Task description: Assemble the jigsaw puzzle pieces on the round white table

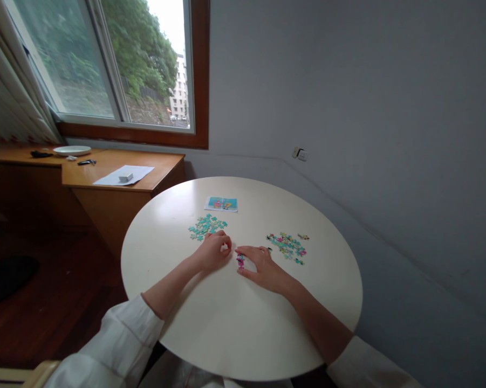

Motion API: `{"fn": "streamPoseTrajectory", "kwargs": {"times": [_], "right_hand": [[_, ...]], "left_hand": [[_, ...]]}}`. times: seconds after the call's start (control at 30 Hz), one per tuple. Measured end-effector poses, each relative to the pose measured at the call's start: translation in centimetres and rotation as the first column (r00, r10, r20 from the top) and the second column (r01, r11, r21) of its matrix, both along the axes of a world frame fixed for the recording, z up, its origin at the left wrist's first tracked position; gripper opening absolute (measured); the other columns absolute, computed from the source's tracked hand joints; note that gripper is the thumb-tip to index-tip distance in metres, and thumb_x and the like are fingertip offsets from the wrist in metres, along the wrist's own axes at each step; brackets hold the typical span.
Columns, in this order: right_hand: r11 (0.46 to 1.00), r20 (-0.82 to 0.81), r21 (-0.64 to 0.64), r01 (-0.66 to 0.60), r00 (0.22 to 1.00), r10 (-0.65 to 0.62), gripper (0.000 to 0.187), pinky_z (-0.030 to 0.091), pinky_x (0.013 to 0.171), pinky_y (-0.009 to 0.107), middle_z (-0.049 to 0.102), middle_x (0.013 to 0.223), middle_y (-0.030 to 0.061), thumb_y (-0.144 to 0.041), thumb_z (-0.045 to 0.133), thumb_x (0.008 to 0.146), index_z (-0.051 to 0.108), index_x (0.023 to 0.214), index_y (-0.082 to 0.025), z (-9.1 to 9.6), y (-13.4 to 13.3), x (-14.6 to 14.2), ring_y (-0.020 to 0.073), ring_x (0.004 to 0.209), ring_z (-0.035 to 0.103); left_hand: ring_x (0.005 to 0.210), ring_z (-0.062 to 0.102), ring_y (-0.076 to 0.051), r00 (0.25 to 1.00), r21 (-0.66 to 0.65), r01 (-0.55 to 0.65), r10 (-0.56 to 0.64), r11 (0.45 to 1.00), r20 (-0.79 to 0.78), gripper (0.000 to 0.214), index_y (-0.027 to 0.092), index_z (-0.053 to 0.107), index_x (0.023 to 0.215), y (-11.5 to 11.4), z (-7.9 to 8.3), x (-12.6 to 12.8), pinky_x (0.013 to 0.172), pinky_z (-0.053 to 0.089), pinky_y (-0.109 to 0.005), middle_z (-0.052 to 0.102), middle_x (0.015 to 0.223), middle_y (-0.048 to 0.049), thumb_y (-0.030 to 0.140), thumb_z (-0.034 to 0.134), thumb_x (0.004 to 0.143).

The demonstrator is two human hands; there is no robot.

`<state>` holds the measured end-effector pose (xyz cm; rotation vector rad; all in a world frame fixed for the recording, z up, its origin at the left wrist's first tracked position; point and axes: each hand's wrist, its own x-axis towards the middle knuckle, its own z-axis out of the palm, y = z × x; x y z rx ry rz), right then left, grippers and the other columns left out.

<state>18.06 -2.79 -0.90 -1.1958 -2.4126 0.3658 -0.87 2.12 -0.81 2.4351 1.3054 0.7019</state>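
A small joined cluster of pink puzzle pieces [240,261] lies on the white table, left of my right hand's palm. My right hand [262,268] brackets it, thumb at the near end and fingers at the far end. My left hand [214,251] rests just to the left, its thumb and forefinger curled into a pinch; whatever may be between the tips is too small to make out. Beyond the left hand spreads a pile of teal puzzle pieces [206,225]. Mixed-colour puzzle pieces [287,245] lie loose to the right of my right hand.
A picture card [221,203] with cartoon figures lies towards the back of the round table [243,323]. At the left, a wooden desk [165,167] carries a sheet of paper [139,171], a small box [125,177] and a white plate [72,151]. A wall stands behind and right.
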Motion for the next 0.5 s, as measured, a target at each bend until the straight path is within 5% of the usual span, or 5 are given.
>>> {"fn": "streamPoseTrajectory", "kwargs": {"times": [0.5], "right_hand": [[0.998, 0.02, -0.027, 0.051, 0.999, -0.05, 0.049, 0.025, 0.097, 0.043, 0.05, 0.124, 0.0093, -0.039, 0.054, 0.076, 0.044, 0.121, -0.022, 0.05, 0.17, -0.02, 0.0217, 0.117, 0.042]], "left_hand": [[0.074, 0.054, -0.015, 1.0, 0.01, 0.003, -0.003, 1.0, -0.015, 0.013, 0.018, 0.062, 0.07, -0.03, 0.17, 0.11, 0.082, 0.035, -0.034, 0.057, 0.079, -0.0021, 0.016, 0.05, 0.07]]}}
